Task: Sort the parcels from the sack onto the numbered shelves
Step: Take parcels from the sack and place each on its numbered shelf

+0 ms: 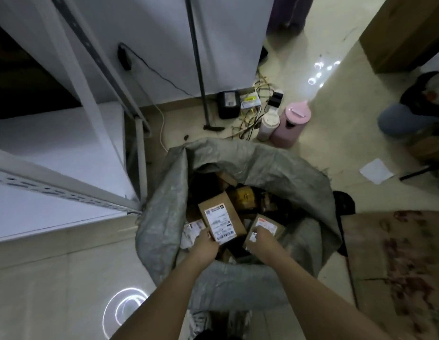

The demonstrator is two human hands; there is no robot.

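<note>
Right now my left hand (205, 244) grips the near end of a labelled box (222, 220) inside the grey sack (262, 160), and my right hand (260, 238) pinches a second box (267, 227) just beside it. I'd lift each one straight up, label facing me, to clear the sack's slumped rim. The white shelves (66, 192) stand close on the left; the floor on the right is open.
</note>
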